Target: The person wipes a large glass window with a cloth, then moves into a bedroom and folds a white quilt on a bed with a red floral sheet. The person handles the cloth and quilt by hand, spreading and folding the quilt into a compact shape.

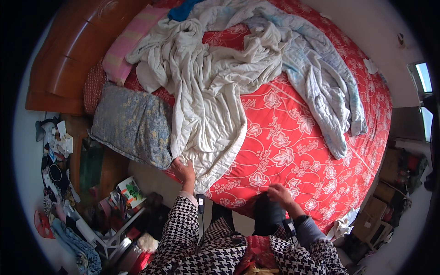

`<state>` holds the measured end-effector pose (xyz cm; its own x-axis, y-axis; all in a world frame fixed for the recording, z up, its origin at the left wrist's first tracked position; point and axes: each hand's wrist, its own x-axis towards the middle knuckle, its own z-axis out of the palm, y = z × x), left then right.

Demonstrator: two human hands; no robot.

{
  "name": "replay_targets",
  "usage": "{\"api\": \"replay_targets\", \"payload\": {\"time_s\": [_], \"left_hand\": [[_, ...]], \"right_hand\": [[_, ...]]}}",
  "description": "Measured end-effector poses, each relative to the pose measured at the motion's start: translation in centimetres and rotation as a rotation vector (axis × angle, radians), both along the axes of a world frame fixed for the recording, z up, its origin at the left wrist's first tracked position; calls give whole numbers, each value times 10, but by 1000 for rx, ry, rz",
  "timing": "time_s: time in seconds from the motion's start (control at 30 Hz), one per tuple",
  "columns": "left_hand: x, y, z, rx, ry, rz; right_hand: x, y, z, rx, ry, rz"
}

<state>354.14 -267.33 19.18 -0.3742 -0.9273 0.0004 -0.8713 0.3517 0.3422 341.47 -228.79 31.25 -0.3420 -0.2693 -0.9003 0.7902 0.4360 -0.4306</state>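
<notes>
My left hand grips the edge of a rumpled cream-white quilt, whose fabric gathers in folds around my fingers. Right beside that hand lies a grey-blue floral pillow. The quilt trails from the near edge of the bed up over its middle. My right hand hovers by my raised knee at the bed's near edge, its fingers curled; nothing shows in it, though its palm is hidden. Beneath everything spreads a red bed sheet with a white leaf pattern.
A second, pale blue-white quilt lies bunched along the far and right side. Near the wooden headboard is a pink striped pillow. Clutter and a white metal frame crowd the floor at left; cardboard boxes stand at right.
</notes>
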Motion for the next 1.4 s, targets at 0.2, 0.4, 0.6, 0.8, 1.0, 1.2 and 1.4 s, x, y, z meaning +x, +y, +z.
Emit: {"api": "replay_targets", "payload": {"time_s": [0.2,0.4,0.6,0.8,1.0,1.2,1.4], "left_hand": [[23,-25,-5,-118,-170,-115],[27,-37,-18,436,-172,-30],[45,-23,-29,279,8,-9],[9,3,15,1331,567,449],[-132,100,88,1932,1117,135],[-205,77,152,1725,1251,52],[-160,39,114,1391,973,135]], "right_hand": [[-38,-127,-64,-186,9,110],[-26,-228,-115,44,387,185],[-39,-220,-66,-255,69,-379],[-90,-135,30,-376,210,-740],[-93,-52,115,-499,216,-724],[-66,75,207,-423,393,-881],[13,354,249,284,1094,-1047]]}}
